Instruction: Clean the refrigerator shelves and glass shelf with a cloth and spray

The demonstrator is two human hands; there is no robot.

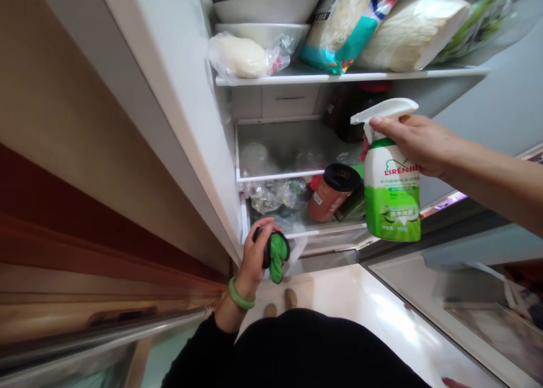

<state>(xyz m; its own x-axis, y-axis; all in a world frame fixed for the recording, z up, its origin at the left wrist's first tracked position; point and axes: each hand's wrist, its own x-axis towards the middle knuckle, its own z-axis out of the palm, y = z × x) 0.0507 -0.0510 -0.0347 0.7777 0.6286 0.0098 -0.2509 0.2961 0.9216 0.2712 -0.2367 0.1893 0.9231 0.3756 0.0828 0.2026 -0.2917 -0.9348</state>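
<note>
My right hand (pixel 424 142) is closed around the neck of a white and green spray bottle (pixel 391 198), held upright in front of the open fridge. Its white trigger head points left. Lower down, my left hand (pixel 253 259) grips a small black round container, whose rim surrounds a bunched green cloth (pixel 278 255). A fold of the cloth hangs out over that rim. Just behind the left hand are plastic-wrapped greens (pixel 275 194) in the lower drawer. Beside them leans a reddish-brown canister (pixel 328 198) with a black lid.
The upper shelf (pixel 348 78) carries white bowls (pixel 267 6), a bagged pale lump (pixel 244 57) and several food packages. A dark jar (pixel 356 113) stands further back under it. To the right is the open fridge door (pixel 424 286); wooden cabinetry (pixel 106 218) lies left.
</note>
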